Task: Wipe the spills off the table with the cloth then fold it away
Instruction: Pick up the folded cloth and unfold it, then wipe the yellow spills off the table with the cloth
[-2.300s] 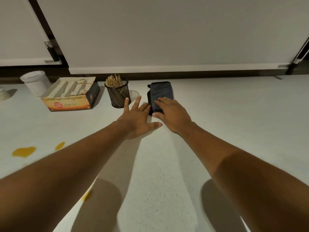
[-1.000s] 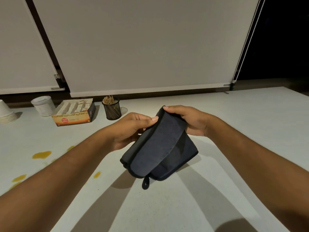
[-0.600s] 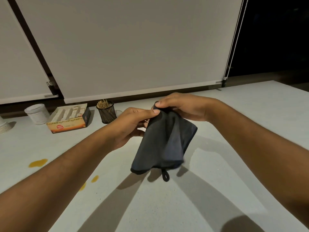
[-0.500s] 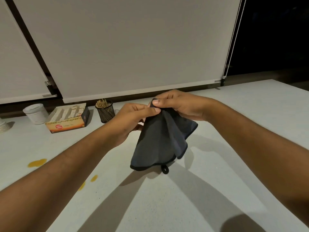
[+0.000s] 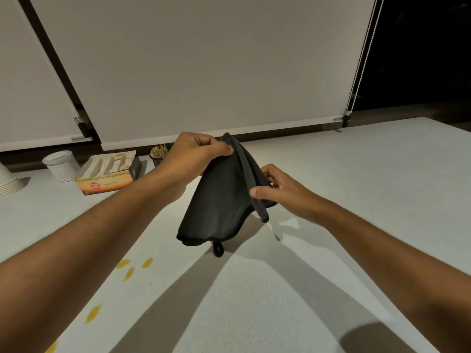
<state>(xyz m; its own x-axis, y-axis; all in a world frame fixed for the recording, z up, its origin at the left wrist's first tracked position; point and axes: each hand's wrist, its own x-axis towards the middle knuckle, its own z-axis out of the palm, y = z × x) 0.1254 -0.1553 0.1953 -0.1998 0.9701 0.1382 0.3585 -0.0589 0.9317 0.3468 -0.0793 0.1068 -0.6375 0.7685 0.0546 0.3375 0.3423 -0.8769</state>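
Cloth [image 5: 221,200] hangs half-unfolded, left hand [image 5: 196,159] pinching its top, right hand [image 5: 280,192] gripping an edge; spills [image 5: 132,267] await wiping.

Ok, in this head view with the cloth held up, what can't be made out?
- Toothpick holder: mostly hidden behind the left hand.
- Yellow spills: some lie under the left forearm; one is cut by the bottom edge.
- Cup stack: cut by the left edge.
- Box label: too small to read.
- Cloth: far side hidden; right hand covers one edge.
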